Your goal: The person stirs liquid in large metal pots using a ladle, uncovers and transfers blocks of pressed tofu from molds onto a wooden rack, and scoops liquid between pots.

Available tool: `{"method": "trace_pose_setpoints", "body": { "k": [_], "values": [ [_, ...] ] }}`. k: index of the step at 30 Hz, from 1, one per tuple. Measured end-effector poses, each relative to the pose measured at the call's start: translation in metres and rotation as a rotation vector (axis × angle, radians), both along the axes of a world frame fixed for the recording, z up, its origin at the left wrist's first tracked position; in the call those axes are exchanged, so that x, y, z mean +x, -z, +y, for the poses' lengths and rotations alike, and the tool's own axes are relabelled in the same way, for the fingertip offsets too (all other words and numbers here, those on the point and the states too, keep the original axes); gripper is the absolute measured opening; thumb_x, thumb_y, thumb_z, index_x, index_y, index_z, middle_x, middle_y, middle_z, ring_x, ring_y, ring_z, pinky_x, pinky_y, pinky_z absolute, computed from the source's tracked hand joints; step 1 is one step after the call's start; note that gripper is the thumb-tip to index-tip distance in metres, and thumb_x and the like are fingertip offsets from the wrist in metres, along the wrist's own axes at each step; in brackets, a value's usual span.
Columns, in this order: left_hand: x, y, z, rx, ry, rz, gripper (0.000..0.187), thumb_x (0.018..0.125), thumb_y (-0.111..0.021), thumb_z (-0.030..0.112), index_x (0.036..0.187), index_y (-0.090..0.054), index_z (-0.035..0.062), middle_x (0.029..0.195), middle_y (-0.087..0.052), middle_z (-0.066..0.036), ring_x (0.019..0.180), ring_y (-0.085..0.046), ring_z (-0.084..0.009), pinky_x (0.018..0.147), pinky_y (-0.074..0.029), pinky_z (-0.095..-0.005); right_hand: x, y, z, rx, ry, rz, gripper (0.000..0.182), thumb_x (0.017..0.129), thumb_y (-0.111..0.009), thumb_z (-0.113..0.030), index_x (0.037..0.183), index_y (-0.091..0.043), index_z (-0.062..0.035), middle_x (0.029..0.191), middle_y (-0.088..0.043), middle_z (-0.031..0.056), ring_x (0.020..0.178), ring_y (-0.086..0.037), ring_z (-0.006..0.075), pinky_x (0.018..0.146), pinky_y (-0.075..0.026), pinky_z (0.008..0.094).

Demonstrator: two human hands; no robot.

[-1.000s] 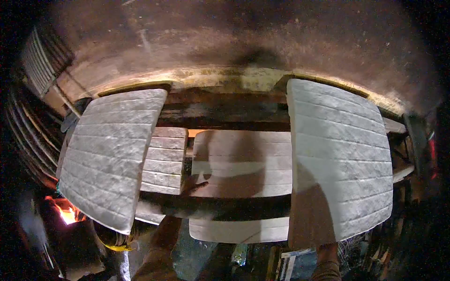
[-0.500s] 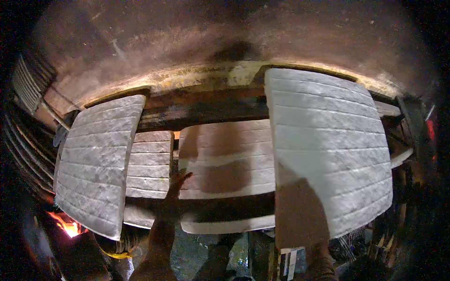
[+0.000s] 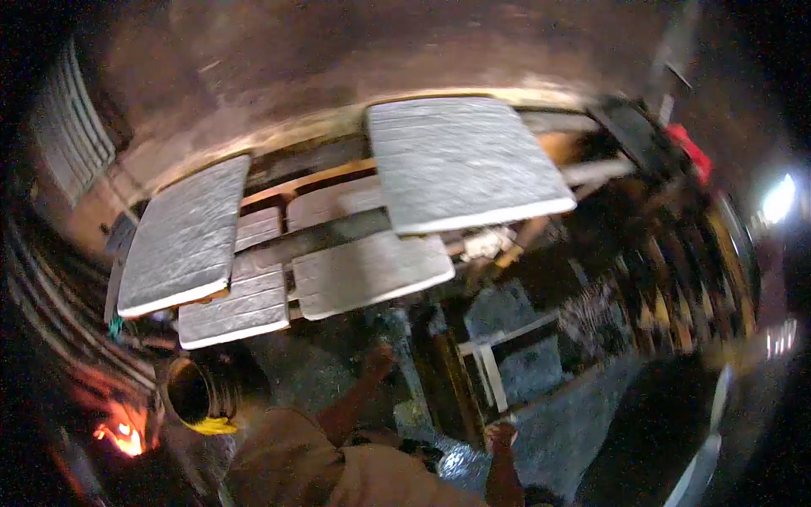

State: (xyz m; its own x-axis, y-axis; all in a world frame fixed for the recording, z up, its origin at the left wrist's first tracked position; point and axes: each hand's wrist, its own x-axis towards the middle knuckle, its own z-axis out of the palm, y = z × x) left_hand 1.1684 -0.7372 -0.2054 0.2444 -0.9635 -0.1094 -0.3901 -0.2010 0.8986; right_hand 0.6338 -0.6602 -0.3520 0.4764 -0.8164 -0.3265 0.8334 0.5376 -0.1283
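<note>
Two bare hands were seen low in view, well apart from each other! The left hand (image 3: 382, 360) was blurred; whether anything was held in it could not be told, but no slab was touched by it. The right hand's fingers (image 3: 503, 433) appeared curled just beside a pale frame (image 3: 492, 378), yet whether that was gripped could not be made out.

Now for the danger! The large right slab (image 3: 469, 165), ahead of both hands, seemed to be perched with its near edge jutting, so it could be tipped by a bump. The nearer middle slab (image 3: 372, 272), just ahead of the left hand, could be knocked askew if that hand were raised into it. And the fire (image 3: 124, 438), well left of the left hand: by its heat the large left slab (image 3: 182, 237) could be scorched.

To the count! Two large slabs, plus four smaller pale faces: the nearer middle slab, the nearer left slab (image 3: 235, 313), the farther left slab (image 3: 258, 228) and the farther middle slab (image 3: 338, 201). Six were counted, all ahead of the hands. One fire was shown, one round-mouthed container (image 3: 230, 384) and one yellow thing (image 3: 211, 425) left of the left hand, and one red thing (image 3: 691, 154) far ahead-right of the right hand.
</note>
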Motion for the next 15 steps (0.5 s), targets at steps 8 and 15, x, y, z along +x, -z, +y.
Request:
{"method": "trace_pose_setpoints", "body": {
  "k": [8, 15],
  "values": [
    [-0.333, -0.056, 0.141, 0.489, 1.215, 0.470, 0.036, 0.081, -0.064, 0.019, 0.107, -0.053, -0.0014, 0.098, -0.061, -0.013, 0.089, -0.059, -0.0188, 0.077, -0.047, -0.0322, -0.071, -0.147, 0.519, 1.135, 0.832, 1.050, 0.023, 0.081, -0.044, -0.035, 0.077, -0.053, -0.0146, 0.072, -0.053, 0.0059, 0.059, -0.049, 0.0250, 0.046, -0.041, 0.0404],
    [-0.443, -0.071, 0.166, 0.507, 1.632, 0.093, 0.037, 0.078, -0.067, 0.019, 0.107, -0.055, -0.0006, 0.090, -0.064, -0.012, 0.078, -0.061, -0.0183, 0.071, -0.050, -0.0308, 0.029, -0.185, 0.653, 1.144, 1.418, 0.799, 0.011, 0.080, -0.048, -0.019, 0.074, -0.048, -0.0096, 0.066, -0.049, 0.0062, 0.053, -0.046, 0.0199, 0.041, -0.038, 0.0362]
  ]
}}
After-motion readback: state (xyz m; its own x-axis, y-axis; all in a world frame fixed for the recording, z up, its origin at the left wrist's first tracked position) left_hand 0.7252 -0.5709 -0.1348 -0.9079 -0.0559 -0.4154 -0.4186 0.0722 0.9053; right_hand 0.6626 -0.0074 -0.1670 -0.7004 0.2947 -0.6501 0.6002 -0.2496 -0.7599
